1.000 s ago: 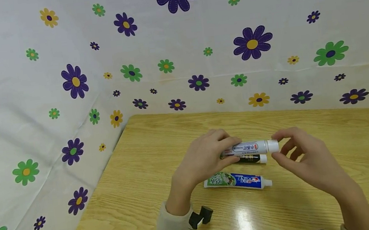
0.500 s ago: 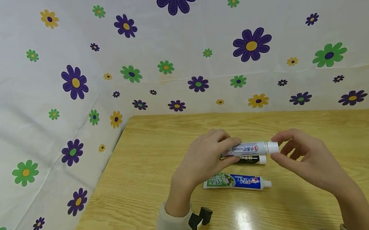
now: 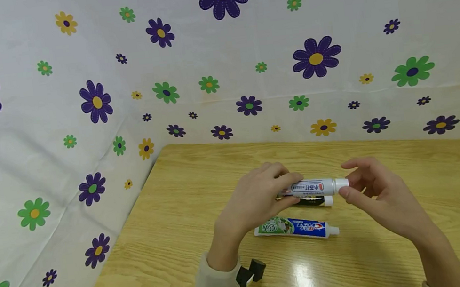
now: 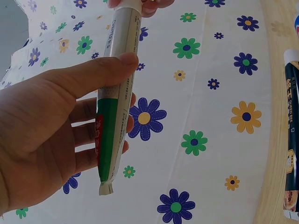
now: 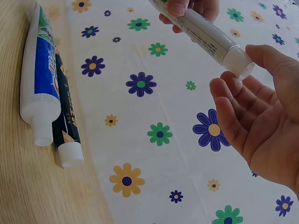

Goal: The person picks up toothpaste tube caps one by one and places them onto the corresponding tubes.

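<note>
My left hand [image 3: 247, 200] grips a silver-grey and green toothpaste tube [image 4: 125, 42] around its body, thumb on one side and fingers behind. The tube is held above the table, its white cap [image 5: 238, 61] pointing right. At that cap is my right hand [image 3: 383, 197], with the thumb on one side and a fingertip at the lower edge in the right wrist view; its index finger is raised off the cap in the head view. Beneath the held tube lies a black toothpaste tube [image 3: 315, 201], partly hidden. A blue and green toothpaste tube [image 3: 307, 227] lies nearer me.
The tubes lie on a light wood-grain table [image 3: 173, 244]. A white flowered cloth [image 3: 187, 63] rises behind the table and along its left side. A black strap mount [image 3: 251, 272] sits at my left wrist.
My right index finger has lifted away from the cap, while the thumb remains at it. My left hand keeps its grip on the tube in nearly the same place.
</note>
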The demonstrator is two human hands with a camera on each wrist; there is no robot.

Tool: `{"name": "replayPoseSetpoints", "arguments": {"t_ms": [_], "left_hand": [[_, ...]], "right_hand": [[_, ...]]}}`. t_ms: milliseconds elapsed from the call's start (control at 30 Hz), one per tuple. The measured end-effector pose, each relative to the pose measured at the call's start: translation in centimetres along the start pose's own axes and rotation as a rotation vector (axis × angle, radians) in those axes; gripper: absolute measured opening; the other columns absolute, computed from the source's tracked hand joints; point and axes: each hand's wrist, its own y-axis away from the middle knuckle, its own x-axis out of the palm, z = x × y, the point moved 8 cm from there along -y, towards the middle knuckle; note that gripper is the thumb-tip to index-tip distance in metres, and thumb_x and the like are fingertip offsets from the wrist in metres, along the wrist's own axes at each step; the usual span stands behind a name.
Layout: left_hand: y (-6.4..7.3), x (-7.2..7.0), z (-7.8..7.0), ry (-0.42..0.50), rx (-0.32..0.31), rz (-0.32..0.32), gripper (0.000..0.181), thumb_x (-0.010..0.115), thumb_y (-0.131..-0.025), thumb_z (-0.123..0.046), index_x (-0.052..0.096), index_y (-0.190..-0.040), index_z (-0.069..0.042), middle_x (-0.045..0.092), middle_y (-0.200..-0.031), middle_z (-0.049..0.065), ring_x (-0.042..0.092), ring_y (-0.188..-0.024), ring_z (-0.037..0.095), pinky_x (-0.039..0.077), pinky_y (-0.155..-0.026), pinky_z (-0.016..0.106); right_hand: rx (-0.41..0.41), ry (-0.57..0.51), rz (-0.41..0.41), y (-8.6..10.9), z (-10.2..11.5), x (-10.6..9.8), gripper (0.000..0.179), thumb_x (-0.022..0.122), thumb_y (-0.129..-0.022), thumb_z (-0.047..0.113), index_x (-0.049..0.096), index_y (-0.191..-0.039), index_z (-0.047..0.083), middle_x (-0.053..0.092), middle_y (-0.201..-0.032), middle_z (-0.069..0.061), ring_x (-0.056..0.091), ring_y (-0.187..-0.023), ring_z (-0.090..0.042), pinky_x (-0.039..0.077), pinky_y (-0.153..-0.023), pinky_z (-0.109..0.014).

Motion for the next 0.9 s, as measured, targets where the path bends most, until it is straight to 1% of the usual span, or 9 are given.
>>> {"name": "replayPoseSetpoints", "arguments": {"t_ms": [167, 333, 467, 600, 800, 900], "left_hand": [[-0.1, 0.0, -0.1, -0.001, 0.002, 0.009, 0.039, 0.073, -0.091, -0.034, 0.068, -0.126, -0.019, 0.066, -0.108, -0.001, 0.058, -0.090, 0.011, 0.049, -0.076, 0.023], [0.0, 0.0, -0.2, 0.000, 0.011, 0.002, 0.039, 0.073, -0.091, -0.035, 0.067, -0.126, -0.019, 0.065, -0.108, -0.001, 0.058, -0.090, 0.012, 0.049, -0.077, 0.024], [0.0, -0.1, -0.3, 0.000, 0.014, -0.001, 0.039, 0.073, -0.090, -0.035, 0.067, -0.126, -0.019, 0.065, -0.108, -0.001, 0.058, -0.091, 0.012, 0.049, -0.077, 0.024], [0.0, -0.1, -0.3, 0.010, 0.010, 0.001, 0.040, 0.074, -0.090, -0.034, 0.067, -0.126, -0.019, 0.065, -0.108, -0.001, 0.058, -0.091, 0.012, 0.049, -0.077, 0.025], [0.0, -0.1, -0.3, 0.011, 0.014, 0.000, 0.039, 0.074, -0.090, -0.034, 0.068, -0.126, -0.019, 0.065, -0.108, -0.002, 0.058, -0.091, 0.011, 0.049, -0.077, 0.025], [0.0, 0.0, -0.2, 0.013, 0.013, -0.001, 0.039, 0.074, -0.090, -0.034, 0.067, -0.126, -0.019, 0.066, -0.108, -0.001, 0.058, -0.089, 0.011, 0.049, -0.076, 0.024]], "right_hand": [[0.020, -0.022, 0.012, 0.0, -0.3, 0.1, 0.042, 0.064, -0.093, -0.004, 0.052, -0.132, 0.007, 0.064, -0.086, -0.001, 0.061, -0.067, -0.012, 0.049, -0.056, -0.024], [0.044, -0.051, 0.019, 0.0, -0.6, 0.2, 0.034, 0.058, -0.097, -0.002, 0.052, -0.130, 0.004, 0.067, -0.082, -0.001, 0.062, -0.066, -0.013, 0.052, -0.058, -0.025], [0.086, -0.064, 0.022, 0.0, -1.0, 0.4, 0.028, 0.055, -0.101, 0.004, 0.054, -0.129, 0.005, 0.068, -0.081, 0.003, 0.063, -0.064, -0.015, 0.053, -0.059, -0.025], [0.118, -0.077, 0.025, 0.0, -1.2, 0.6, 0.026, 0.051, -0.103, 0.007, 0.055, -0.128, 0.004, 0.069, -0.080, 0.002, 0.063, -0.063, -0.017, 0.055, -0.059, -0.026], [0.100, -0.094, 0.016, -0.1, -1.0, 0.8, 0.024, 0.044, -0.106, 0.010, 0.057, -0.126, 0.003, 0.064, -0.067, -0.002, 0.062, -0.058, -0.018, 0.054, -0.057, -0.026], [0.076, -0.138, 0.047, -0.1, -1.0, 0.9, 0.032, 0.032, -0.110, 0.014, 0.053, -0.130, 0.002, 0.064, -0.067, -0.005, 0.063, -0.057, -0.018, 0.054, -0.054, -0.029]]}}
